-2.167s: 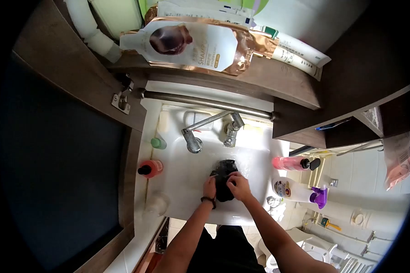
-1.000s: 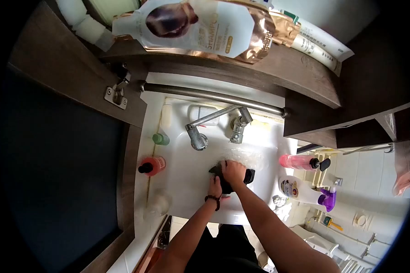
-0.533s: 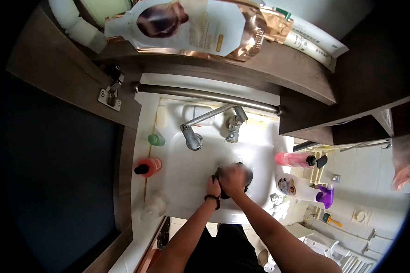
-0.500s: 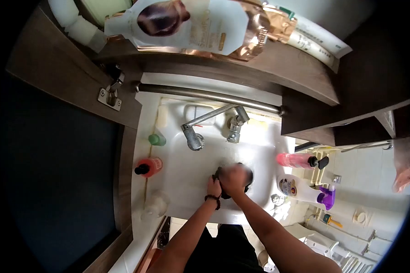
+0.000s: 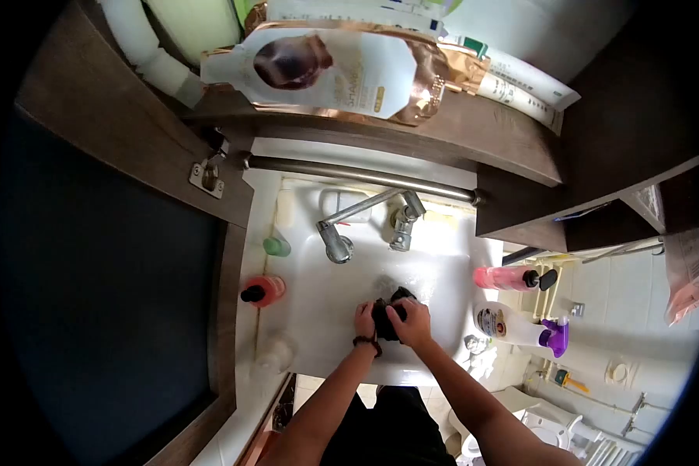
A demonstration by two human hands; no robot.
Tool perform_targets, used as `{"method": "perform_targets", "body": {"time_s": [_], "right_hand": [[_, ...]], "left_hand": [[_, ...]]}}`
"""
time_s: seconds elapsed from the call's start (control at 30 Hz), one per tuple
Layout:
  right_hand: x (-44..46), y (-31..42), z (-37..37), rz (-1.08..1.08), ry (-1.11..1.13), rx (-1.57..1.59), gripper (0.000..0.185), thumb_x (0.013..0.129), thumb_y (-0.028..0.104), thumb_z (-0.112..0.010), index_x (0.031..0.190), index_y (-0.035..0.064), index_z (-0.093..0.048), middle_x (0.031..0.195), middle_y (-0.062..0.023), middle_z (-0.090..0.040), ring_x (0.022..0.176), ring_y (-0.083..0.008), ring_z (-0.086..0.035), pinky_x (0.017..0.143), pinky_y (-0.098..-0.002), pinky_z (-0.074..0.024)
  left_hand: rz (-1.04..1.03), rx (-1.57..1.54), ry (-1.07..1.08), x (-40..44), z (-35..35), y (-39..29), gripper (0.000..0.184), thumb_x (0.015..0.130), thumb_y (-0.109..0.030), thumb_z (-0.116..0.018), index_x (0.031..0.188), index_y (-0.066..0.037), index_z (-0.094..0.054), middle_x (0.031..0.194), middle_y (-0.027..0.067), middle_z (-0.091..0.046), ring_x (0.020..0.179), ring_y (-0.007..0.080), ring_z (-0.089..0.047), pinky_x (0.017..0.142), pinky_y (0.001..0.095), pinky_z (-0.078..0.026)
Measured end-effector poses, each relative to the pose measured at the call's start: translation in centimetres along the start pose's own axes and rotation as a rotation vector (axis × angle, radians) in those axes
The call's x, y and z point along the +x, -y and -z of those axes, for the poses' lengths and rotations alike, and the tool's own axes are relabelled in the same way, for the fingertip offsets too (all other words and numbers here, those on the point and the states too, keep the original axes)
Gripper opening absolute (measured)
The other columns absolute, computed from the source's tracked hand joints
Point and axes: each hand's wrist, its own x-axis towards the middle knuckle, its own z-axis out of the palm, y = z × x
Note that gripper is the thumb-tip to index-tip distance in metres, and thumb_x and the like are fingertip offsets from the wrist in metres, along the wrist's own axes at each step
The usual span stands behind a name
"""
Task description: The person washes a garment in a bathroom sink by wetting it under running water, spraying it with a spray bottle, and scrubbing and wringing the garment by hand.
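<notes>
A bunched black cloth (image 5: 387,320) is between my two hands, low in the white sink (image 5: 318,318). My left hand (image 5: 365,320), with a dark bead bracelet at its wrist, grips the cloth's left side. On the right side my right hand (image 5: 413,321) is closed on the same cloth, thumb toward the middle. Part of the cloth sticks out beyond the fingers toward the faucet. The metal faucet (image 5: 401,225) stands at the back of the sink, its jointed spout (image 5: 338,245) turned to the left.
Left of the basin stand a red bottle (image 5: 266,290) and a green-capped bottle (image 5: 276,246). A pink pump bottle (image 5: 509,278) and a purple-topped spray bottle (image 5: 512,325) are at the right rim. A metal bar (image 5: 365,177) and a shelf with a shampoo pouch (image 5: 334,74) lie beyond the faucet.
My right hand has moved from on top of the cloth to its right side. The cloth is now bunched between both hands. The camera view has shifted slightly.
</notes>
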Motion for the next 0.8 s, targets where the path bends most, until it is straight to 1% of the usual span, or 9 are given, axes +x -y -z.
{"method": "perform_targets", "body": {"time_s": [0.03,0.13,0.37,0.43,0.53,0.57,0.67,0.73,0.8], "right_hand": [[-0.7,-0.1,-1.7,0.125,-0.288,-0.146,0.040,0.089,0.044,-0.071,0.110,0.0104,-0.074,0.120,-0.0194,-0.067,0.120,-0.0388,-0.058,0.103,-0.0537,-0.0418],[0.1,-1.1,-4.4,0.220,-0.384,-0.448,0.039,0.090,0.045,-0.070,0.113,0.0129,-0.072,0.130,-0.0183,-0.060,0.127,-0.0406,-0.049,0.104,-0.0591,-0.0365],[6.7,-1.8,-5.0,-0.062,0.031,-0.511,0.029,0.093,0.037,-0.066,0.094,0.0091,-0.074,0.102,-0.0158,-0.071,0.103,-0.0353,-0.063,0.089,-0.0503,-0.0464],[8.0,-0.3,-3.4,-0.166,0.132,-0.509,0.022,0.090,0.030,-0.067,0.092,0.0090,-0.073,0.094,-0.0143,-0.072,0.094,-0.0335,-0.066,0.083,-0.0476,-0.0493],[5.0,-2.6,-2.7,0.326,-0.058,0.052,0.022,0.075,0.020,-0.067,0.093,0.0087,-0.072,0.097,-0.0149,-0.072,0.099,-0.0340,-0.066,0.088,-0.0444,-0.0499],[2.9,-0.6,-0.1,0.321,0.015,0.093,0.027,0.072,0.019,-0.065,0.096,0.0079,-0.072,0.094,-0.0145,-0.071,0.103,-0.0345,-0.065,0.095,-0.0444,-0.0470],[0.5,-1.3,-0.5,-0.014,0.184,0.302,0.029,0.079,0.025,-0.068,0.103,0.0090,-0.072,0.107,-0.0142,-0.070,0.113,-0.0359,-0.061,0.102,-0.0481,-0.0418],[-0.2,0.4,-2.3,0.097,-0.322,-0.235,0.040,0.087,0.038,-0.071,0.116,0.0107,-0.071,0.121,-0.0134,-0.066,0.128,-0.0361,-0.054,0.108,-0.0536,-0.0366],[0.3,-1.3,-3.9,0.141,-0.275,-0.333,0.043,0.090,0.043,-0.069,0.119,0.0117,-0.070,0.127,-0.0129,-0.063,0.129,-0.0366,-0.051,0.107,-0.0550,-0.0359]], "left_hand": [[0.006,0.005,0.003,-0.3,-0.1,0.4,0.031,0.103,-0.029,-0.057,0.109,-0.001,-0.068,0.108,0.0121,-0.068,0.094,0.0254,-0.065,0.088,0.0373,-0.053],[-0.184,0.387,-0.026,-0.7,-0.6,0.4,0.036,0.106,-0.028,-0.050,0.118,0.004,-0.063,0.114,0.0182,-0.066,0.105,0.0317,-0.063,0.094,0.0420,-0.050],[-0.254,0.629,-0.002,-0.4,1.2,1.1,0.054,0.108,-0.043,-0.046,0.133,0.005,-0.051,0.119,0.0216,-0.066,0.111,0.0371,-0.064,0.092,0.0435,-0.052],[0.018,0.447,0.033,-2.9,-2.3,-4.1,0.059,0.107,-0.051,-0.044,0.134,0.000,-0.052,0.116,0.0187,-0.067,0.104,0.0354,-0.068,0.081,0.0416,-0.057],[0.451,-0.081,0.084,-2.7,-1.7,-4.9,0.059,0.105,-0.063,-0.039,0.125,-0.011,-0.058,0.114,0.0122,-0.069,0.089,0.0283,-0.071,0.074,0.0382,-0.059],[0.439,-0.493,0.200,-0.6,-1.4,-2.2,0.057,0.104,-0.062,-0.041,0.120,-0.011,-0.061,0.111,0.0110,-0.070,0.089,0.0270,-0.071,0.078,0.0380,-0.058],[0.404,-0.472,0.260,-0.6,-0.2,-1.3,0.053,0.106,-0.053,-0.045,0.120,-0.005,-0.062,0.107,0.0122,-0.070,0.092,0.0264,-0.069,0.081,0.0393,-0.057],[-0.094,0.296,0.039,0.0,-0.5,0.1,0.045,0.109,-0.040,-0.046,0.121,0.000,-0.061,0.103,0.0133,-0.069,0.095,0.0266,-0.067,0.085,0.0399,-0.055],[-0.115,0.366,-0.005,-2.2,-2.1,-1.5,0.041,0.109,-0.035,-0.045,0.122,0.001,-0.060,0.105,0.0140,-0.069,0.096,0.0274,-0.066,0.088,0.0399,-0.054]]}}
